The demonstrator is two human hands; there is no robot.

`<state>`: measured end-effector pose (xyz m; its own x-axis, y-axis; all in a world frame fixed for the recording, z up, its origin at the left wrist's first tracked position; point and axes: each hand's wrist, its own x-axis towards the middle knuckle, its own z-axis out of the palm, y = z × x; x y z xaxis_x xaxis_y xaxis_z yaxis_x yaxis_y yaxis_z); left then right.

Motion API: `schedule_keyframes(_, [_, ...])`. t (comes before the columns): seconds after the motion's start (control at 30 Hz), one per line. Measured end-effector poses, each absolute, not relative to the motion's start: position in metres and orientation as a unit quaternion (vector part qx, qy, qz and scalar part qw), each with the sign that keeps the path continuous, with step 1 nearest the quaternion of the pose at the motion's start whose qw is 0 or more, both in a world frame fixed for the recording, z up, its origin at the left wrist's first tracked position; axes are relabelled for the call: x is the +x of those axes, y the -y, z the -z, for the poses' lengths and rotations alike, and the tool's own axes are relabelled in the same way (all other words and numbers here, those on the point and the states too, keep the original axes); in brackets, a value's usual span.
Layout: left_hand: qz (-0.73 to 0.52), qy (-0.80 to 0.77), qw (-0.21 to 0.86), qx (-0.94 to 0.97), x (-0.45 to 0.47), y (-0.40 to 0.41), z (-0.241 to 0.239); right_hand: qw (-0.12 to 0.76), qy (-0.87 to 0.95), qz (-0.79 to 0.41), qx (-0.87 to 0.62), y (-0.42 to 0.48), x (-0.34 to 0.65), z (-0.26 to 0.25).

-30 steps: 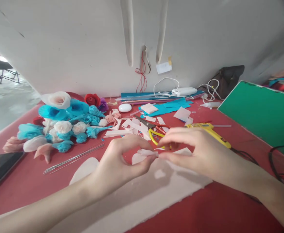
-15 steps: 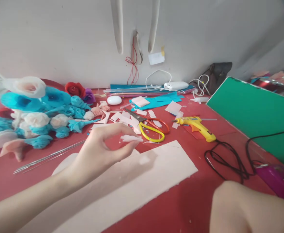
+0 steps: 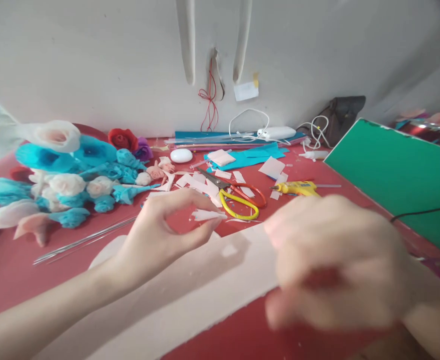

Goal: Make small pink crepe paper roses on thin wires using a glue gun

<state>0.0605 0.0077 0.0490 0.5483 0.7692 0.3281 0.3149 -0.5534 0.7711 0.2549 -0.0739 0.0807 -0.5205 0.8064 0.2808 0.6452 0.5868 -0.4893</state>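
My left hand (image 3: pixel 170 225) hovers over a long pale pink paper sheet (image 3: pixel 189 300). Its thumb and fingers curve toward each other with a small gap between the tips. A small pale paper scrap (image 3: pixel 206 215) shows in that gap; whether it touches the fingers is unclear. Just beyond are scissors (image 3: pixel 238 202) with one yellow and one red handle, lying among cut paper scraps (image 3: pixel 200 185). At the right, over the sheet's end, my right hand (image 3: pixel 336 265) is smeared by motion. Its fingers look bent, and I cannot make out anything in them.
Blue, white and pink paper flowers (image 3: pixel 65 185) crowd the left side, with thin metal rods (image 3: pixel 84 240) in front. A yellow glue gun (image 3: pixel 295 188) lies partly behind my right hand. A green board (image 3: pixel 400 170) leans at the right. Blue paper (image 3: pixel 250 156) lies toward the wall.
My right hand has risen from the lower right corner to above the sheet's right end, covering part of the glue gun. The left hand keeps its pose; the whole view has shifted slightly.
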Motion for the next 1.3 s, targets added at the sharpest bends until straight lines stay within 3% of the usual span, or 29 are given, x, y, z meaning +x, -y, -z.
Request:
schedule_keyframes(0.1, [-0.338,-0.326,0.334,0.817,0.06,-0.008,-0.047,0.308,0.824,-0.17,-0.444,0.054,0.252,-0.086])
schedule_keyframes(0.3, [-0.346,-0.303,0.339,0.821,0.058,-0.003,-0.048,0.263,0.823,-0.137,-0.484,0.047,0.243,-0.073])
schedule_keyframes(0.63, [-0.323,-0.303,0.359,0.822,0.059,0.002,-0.05,0.298,0.836,-0.121,-0.444,0.047,0.241,-0.073])
schedule_keyframes(1.3, [-0.282,-0.327,0.36,0.827,0.061,0.002,-0.055,0.249,0.859,-0.072,-0.441,0.044,0.241,-0.067])
